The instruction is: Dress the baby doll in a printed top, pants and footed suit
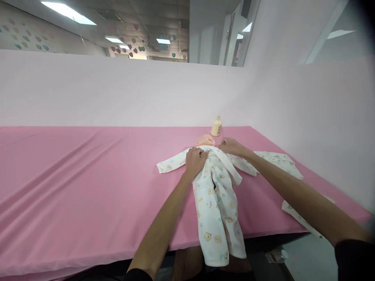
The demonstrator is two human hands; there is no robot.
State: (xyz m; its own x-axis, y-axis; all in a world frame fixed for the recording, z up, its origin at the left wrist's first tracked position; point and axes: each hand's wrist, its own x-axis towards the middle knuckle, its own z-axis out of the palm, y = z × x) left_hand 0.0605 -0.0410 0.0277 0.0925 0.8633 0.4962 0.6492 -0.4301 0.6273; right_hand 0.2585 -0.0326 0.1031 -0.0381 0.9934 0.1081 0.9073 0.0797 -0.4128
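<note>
A baby doll lies on its back on the pink-covered table, its head at the far end. It wears a white baby outfit printed with little bears; both sleeves are spread sideways and the legs hang over the front edge. Across the chest, a white band or flap slants down to the right. My left hand is closed on the outfit's cloth at the upper chest. Beside the doll's neck and shoulder, my right hand is closed in a pinch or fist; what its fingers hold, if anything, is hidden.
A pale yellow pump bottle stands behind the doll's head. Folded printed cloth lies to the right, with another white cloth partly under my right forearm. The pink sheet has creases. White walls rise behind and at right.
</note>
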